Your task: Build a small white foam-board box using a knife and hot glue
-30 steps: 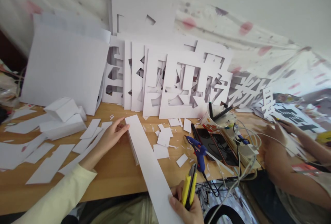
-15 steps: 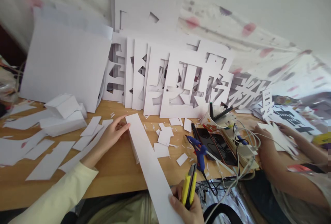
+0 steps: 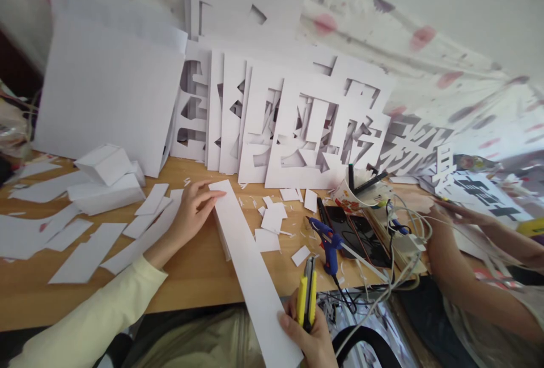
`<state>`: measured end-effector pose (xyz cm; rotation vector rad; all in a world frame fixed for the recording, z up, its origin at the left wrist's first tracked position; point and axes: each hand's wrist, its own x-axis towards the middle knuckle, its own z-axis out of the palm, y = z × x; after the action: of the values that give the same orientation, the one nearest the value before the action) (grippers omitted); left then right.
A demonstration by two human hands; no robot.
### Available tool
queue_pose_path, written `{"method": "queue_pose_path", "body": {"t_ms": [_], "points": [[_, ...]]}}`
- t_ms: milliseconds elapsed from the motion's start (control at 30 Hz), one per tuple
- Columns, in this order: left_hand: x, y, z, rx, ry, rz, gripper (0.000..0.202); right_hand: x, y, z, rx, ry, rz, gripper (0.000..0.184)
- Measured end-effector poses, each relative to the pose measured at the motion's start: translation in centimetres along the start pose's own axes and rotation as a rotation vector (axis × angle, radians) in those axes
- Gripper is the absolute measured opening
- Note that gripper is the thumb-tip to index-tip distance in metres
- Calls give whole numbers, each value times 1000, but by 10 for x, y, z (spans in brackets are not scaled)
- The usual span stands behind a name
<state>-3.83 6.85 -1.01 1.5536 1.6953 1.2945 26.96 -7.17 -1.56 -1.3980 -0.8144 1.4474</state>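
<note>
A long white foam board strip point(image 3: 250, 260) slants from the table toward my lap, its near end past the table edge. The fingers of my left hand point(image 3: 198, 206) close on its far end, thumb over the top face. Under that end, another white piece point(image 3: 224, 237) shows at the left side. At the near end, my right hand point(image 3: 308, 325) pinches the strip with the thumb on top. The same hand holds a yellow utility knife point(image 3: 306, 294), pointing up and away from me. Small white offcuts point(image 3: 272, 218) lie right of the strip.
A blue glue gun point(image 3: 327, 237), phones point(image 3: 369, 237), a cup of markers point(image 3: 361, 192) and tangled white cables point(image 3: 408, 266) sit to the right. Cut-out white boards point(image 3: 310, 130) lean at the back. White boxes point(image 3: 106, 181) stand left. Another person's arms point(image 3: 459, 266) work at far right.
The view has tilted slightly down. My hands keep their hold at both ends of the strip, with the knife still in my right hand. The other person's hands have shifted.
</note>
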Motion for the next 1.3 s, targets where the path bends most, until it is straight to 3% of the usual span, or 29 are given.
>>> {"method": "queue_pose_path", "body": {"t_ms": [400,633,833,1300], "points": [[0,-5,-1,-20,-84,-29,45,-8,5,6,39,3,47,58],[-13,-4,-9,-55,-228,-69,57,-7,3,2,-81,-70,43,53],[-14,-13,-8,-95,-235,-54,61,-16,-1,11,-85,15,-17,54],[-12,-19,-11,-124,-254,-71,66,-19,5,14,-31,-85,35,59]]}}
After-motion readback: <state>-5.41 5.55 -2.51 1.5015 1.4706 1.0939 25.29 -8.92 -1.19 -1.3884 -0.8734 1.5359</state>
